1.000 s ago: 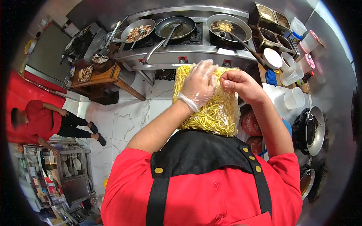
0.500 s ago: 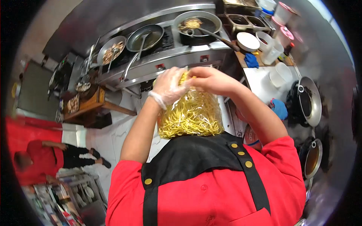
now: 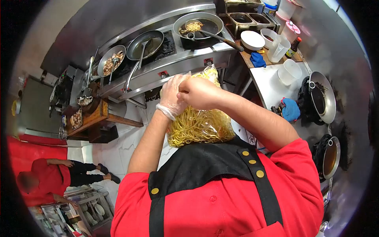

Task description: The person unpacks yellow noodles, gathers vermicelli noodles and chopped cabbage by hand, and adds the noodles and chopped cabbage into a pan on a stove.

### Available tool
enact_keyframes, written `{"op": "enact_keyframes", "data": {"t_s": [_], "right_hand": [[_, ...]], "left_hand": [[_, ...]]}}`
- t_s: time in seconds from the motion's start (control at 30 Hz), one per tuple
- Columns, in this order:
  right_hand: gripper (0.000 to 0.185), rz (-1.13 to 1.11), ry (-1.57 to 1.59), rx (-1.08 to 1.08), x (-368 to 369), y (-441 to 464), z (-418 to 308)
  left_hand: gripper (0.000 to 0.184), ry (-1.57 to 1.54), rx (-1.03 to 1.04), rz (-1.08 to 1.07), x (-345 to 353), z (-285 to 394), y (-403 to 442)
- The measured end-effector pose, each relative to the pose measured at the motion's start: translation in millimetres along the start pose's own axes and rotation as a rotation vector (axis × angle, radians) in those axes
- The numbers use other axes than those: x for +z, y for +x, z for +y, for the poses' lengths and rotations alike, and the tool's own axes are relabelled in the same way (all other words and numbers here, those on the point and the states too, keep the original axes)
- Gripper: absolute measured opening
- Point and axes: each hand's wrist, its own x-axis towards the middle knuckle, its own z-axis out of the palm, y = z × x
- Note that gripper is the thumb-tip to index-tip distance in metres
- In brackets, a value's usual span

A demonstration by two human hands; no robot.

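A clear plastic bag of yellow noodles [image 3: 202,128] hangs upright in front of my apron, its top sticking up behind my hands. My left hand [image 3: 173,96], in a clear plastic glove, is closed on the bag's upper left edge. Bare, my right hand [image 3: 201,93] crosses in front of the bag's top with its fingers curled and pinched against the same left edge, touching the gloved hand. The exact spot of plastic between the fingertips is hidden.
Ahead, the stove holds a pan of meat pieces [image 3: 112,61], a dark frying pan [image 3: 154,41] and a wok [image 3: 213,21] with a ladle of noodles. A white bowl [image 3: 252,40] and plastic jugs [image 3: 279,48] stand right. A person in red [image 3: 53,175] is at far left.
My right hand has moved left and down from the bag's top middle to its left corner, against my left hand. The bag's top now stands up behind the right hand.
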Motion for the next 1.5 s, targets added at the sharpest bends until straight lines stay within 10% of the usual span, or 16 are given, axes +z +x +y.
{"op": "enact_keyframes", "data": {"t_s": [0.37,0.47,0.8,0.97,1.1,1.17,1.5], "right_hand": [[0.026,-0.134,0.465,-0.123,-4,-17,15],[0.027,-0.309,0.653,-0.432,-6,-31,-4],[0.022,0.002,1.005,-0.273,-22,-44,11],[0.025,0.175,0.621,-0.153,-40,-42,21],[0.029,-0.146,-0.005,0.041,-58,-50,-3],[0.023,-0.066,-0.448,-0.328,-51,-53,1],[0.011,-0.298,-0.605,-0.286,-34,-52,-32]], "left_hand": [[0.044,-0.102,0.055,0.031,-14,0,4],[0.037,-0.846,-0.311,-0.158,17,-53,-7],[0.057,-0.927,-0.28,-0.435,-42,-58,23],[0.071,-0.641,-0.285,-0.599,-39,-59,36],[0.08,-0.855,-0.421,-0.565,-33,-58,32],[0.079,-0.836,-0.435,-0.581,-42,-48,32],[0.077,-0.233,-0.437,-0.549,-75,-16,36]]}}
